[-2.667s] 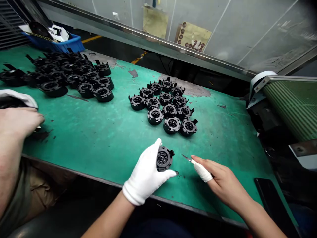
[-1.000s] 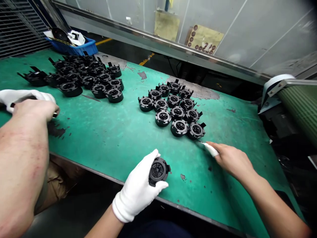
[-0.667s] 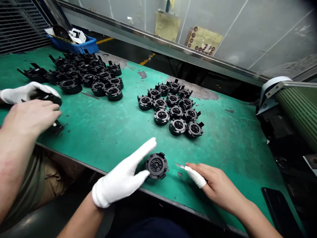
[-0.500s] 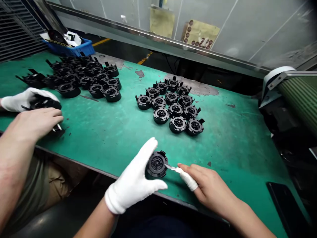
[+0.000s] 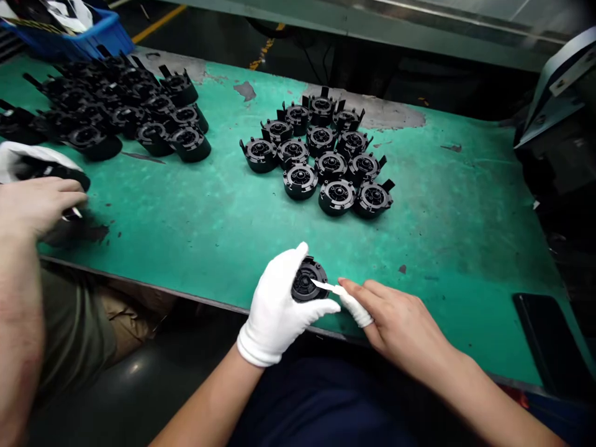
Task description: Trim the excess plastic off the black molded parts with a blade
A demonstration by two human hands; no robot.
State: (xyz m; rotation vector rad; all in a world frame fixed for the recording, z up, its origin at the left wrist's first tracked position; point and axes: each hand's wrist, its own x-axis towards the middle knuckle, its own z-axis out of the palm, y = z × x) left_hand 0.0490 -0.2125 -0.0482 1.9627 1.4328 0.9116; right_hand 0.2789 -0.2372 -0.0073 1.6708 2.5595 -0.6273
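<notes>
Black part (image 5: 307,278), silvery blade (image 5: 322,285) (green tabletop (image 5: 195,230), grey-patched)

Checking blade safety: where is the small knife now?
In the head view, the small knife is in the right hand, right of centre, pointing left over the round black part cupped by the gloved left hand.

Over far left, there's a blue plastic bin (image 5: 105,40), a yellow painted floor stripe (image 5: 159,23) to its right. And near right lies a flat, black, rectangular phone (image 5: 552,341)!
</notes>
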